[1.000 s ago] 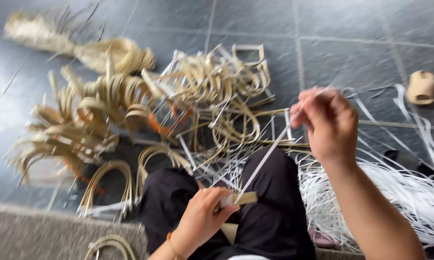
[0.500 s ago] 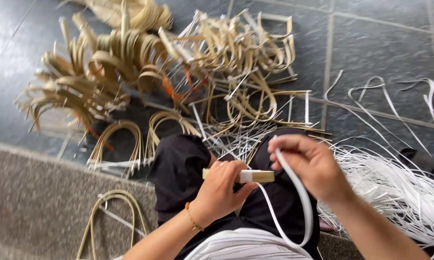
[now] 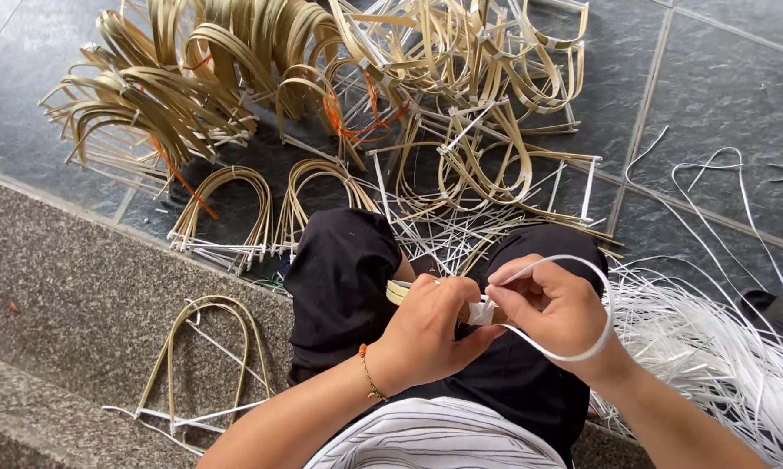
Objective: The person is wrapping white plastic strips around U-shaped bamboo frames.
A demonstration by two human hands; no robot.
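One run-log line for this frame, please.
left hand: grips bamboo strip | right hand: pinches looped white strip against it | ahead: bent bamboo arches on floor

White strip (image 3: 583,352) loops around tan bamboo piece (image 3: 398,291).

Bent bamboo hoops (image 3: 322,95) lie heaped on the tiled floor (image 3: 722,78) ahead of the knees; one hoop frame (image 3: 202,365) sits left on the stone step (image 3: 70,304). Loose plastic strips (image 3: 713,347) pile to the right — both hands (image 3: 496,321) meet above the lap, between them.
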